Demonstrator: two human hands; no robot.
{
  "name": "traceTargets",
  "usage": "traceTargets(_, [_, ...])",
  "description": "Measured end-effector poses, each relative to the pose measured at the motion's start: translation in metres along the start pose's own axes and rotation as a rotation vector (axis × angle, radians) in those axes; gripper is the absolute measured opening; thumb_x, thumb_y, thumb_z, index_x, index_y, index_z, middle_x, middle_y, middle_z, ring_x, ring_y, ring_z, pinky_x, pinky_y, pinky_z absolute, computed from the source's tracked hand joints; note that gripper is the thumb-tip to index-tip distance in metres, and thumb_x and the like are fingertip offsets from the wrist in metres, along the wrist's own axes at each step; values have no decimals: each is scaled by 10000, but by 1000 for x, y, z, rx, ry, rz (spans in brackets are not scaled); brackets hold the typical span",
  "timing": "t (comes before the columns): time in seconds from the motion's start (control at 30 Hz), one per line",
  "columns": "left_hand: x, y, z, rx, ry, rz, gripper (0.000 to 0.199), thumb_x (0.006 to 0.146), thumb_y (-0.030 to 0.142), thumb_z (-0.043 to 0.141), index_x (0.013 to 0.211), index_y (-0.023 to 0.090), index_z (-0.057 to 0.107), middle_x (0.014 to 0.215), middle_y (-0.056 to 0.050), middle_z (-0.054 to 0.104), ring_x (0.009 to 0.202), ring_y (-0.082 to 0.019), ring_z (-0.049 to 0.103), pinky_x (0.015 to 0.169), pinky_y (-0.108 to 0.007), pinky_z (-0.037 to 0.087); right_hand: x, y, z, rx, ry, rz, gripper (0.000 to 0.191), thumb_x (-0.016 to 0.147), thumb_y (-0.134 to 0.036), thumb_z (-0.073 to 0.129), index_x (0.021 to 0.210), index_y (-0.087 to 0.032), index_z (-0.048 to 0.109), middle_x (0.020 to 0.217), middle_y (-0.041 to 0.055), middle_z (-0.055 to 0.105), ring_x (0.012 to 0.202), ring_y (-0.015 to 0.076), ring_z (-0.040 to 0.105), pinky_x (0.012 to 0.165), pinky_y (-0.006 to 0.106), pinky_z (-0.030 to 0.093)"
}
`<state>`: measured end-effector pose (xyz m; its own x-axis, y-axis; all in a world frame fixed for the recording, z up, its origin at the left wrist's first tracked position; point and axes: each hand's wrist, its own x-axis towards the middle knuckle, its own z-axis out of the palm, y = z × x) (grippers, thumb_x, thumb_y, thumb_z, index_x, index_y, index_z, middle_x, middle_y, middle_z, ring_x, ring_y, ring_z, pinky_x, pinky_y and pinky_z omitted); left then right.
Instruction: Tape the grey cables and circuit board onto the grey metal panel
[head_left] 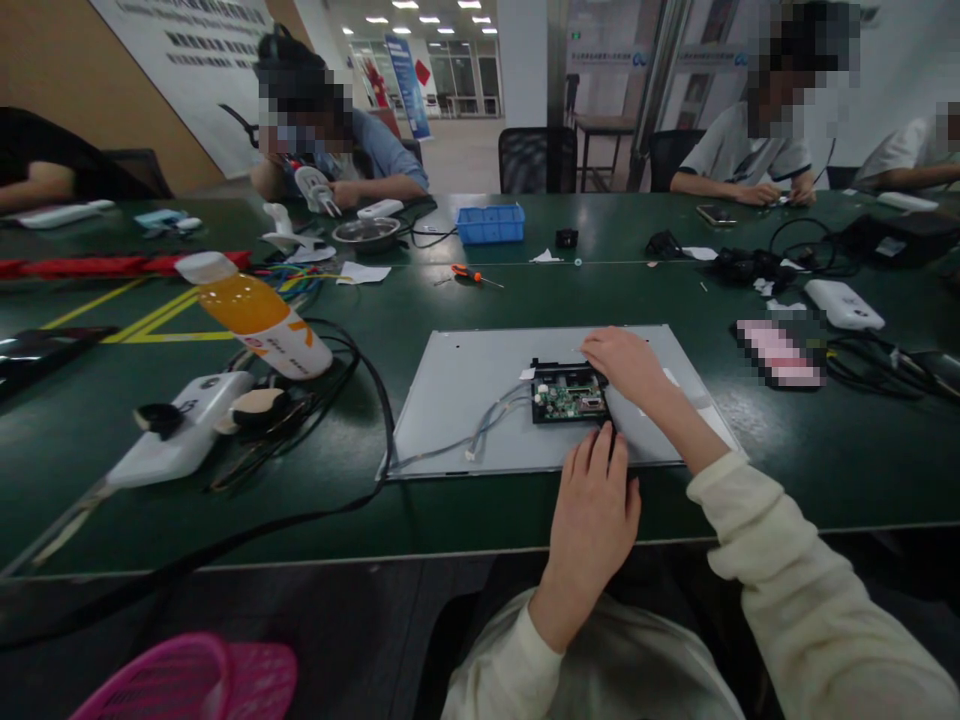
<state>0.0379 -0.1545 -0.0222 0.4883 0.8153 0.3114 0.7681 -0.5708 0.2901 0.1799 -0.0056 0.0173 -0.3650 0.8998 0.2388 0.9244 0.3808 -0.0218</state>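
Note:
A green circuit board point(570, 400) in a black frame lies on a large flat silvery panel point(465, 370). My right hand point(626, 365) is bent around the far right corner of this frame, thumb hidden beneath the fingers. At the near right edge of the frame, my left hand point(596, 495) lies with fingers stretched out, fingertips touching it. Grey wires point(491, 415) run from the left side of the board across the panel, with a small white connector point(470, 455) at a loose end.
Left of the panel are an orange drink bottle point(259, 320), a white device point(180, 430) and a black cable point(367, 370). Beyond it lie a screwdriver point(466, 273) and blue basket point(491, 224). A pink phone point(780, 353) lies right. Other people sit across the table.

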Motion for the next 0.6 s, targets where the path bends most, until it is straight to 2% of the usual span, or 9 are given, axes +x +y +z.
traceTargets(0.13, [-1,0,0,0,1,-5,432,952,244,424,1374,152,425,1481,-108,408,1340,-258,405,1118,-445,352,9,-7,13,7,-57,-22,274,931,-130,450,956,-135,723,1044,158,697,1012,250,599,869,347,424])
traceTargets(0.23, [-1,0,0,6,-2,-7,437,954,245,424,1381,155,419,1483,-103,406,1348,-249,394,1132,-435,336,7,-7,16,11,-75,-38,278,928,-123,446,989,-134,717,1042,155,700,1008,244,608,867,339,429])
traceTargets(0.6, [-1,-1,1,-12,-1,-11,451,952,248,421,1391,148,415,1484,-112,409,1337,-268,413,1114,-458,358,4,-8,19,59,-36,-9,276,940,-169,431,1011,-164,698,1050,128,700,1001,231,615,875,328,425])
